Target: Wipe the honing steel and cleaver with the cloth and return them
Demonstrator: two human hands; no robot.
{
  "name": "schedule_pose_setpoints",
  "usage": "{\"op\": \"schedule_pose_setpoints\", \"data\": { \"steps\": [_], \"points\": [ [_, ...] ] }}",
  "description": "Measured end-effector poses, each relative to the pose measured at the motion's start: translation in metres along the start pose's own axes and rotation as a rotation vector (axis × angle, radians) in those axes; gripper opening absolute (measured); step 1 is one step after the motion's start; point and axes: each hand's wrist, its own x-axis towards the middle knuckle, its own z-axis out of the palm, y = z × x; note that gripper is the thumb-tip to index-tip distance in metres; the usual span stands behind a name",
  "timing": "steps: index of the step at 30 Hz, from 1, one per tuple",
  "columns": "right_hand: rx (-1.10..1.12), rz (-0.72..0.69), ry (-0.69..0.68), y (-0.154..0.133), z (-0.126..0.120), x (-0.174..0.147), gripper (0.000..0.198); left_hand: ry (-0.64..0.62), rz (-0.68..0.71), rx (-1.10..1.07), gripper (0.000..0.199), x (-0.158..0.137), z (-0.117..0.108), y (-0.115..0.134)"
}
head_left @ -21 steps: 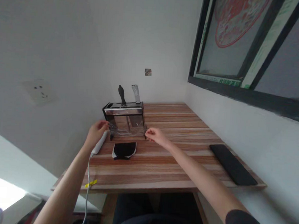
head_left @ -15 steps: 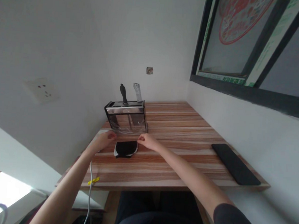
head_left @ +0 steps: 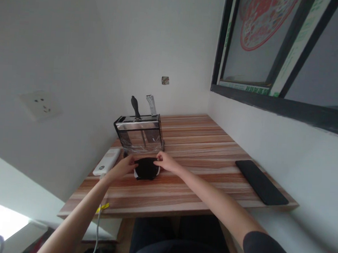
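Observation:
A small black piece (head_left: 146, 168) with white edges, which looks like folded cloth, lies on the wooden table. My left hand (head_left: 126, 166) pinches its upper left corner between thumb and fingers. At the upper right corner, my right hand (head_left: 164, 161) grips it in the same way. The far edge appears slightly raised. What exactly the folded piece is cannot be made out.
Behind my hands stands a knife holder (head_left: 140, 134) with two handles sticking up. A white power strip (head_left: 107, 162) with a cable lies on the left. On the right is a flat black slab (head_left: 261, 182). Walls border the wooden table (head_left: 191, 143).
My left hand has moved right and down onto the black piece's left corner, uncovering the white power strip. My right hand stays at the right corner. The view has shifted slightly.

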Motion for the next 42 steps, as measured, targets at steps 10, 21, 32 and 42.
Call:
{"op": "schedule_pose_setpoints", "data": {
  "steps": [10,21,32,42],
  "points": [
    [0.284,0.119,-0.015,0.032,-0.083,-0.069,0.029,-0.388,0.058,-0.403,0.044,0.004,0.069,0.044],
    [0.132,0.131,0.008,0.054,-0.107,-0.099,0.034,-0.373,0.175,-0.325,0.025,0.006,0.101,0.077],
    [-0.071,0.05,0.065,0.063,-0.114,-0.096,0.031,-0.272,0.252,-0.152,0.024,0.004,0.113,0.08],
    [-0.147,-0.139,0.197,0.03,-0.152,-0.073,0.038,0.332,0.302,-0.164,0.022,-0.003,-0.009,0.064]
  ]
}}
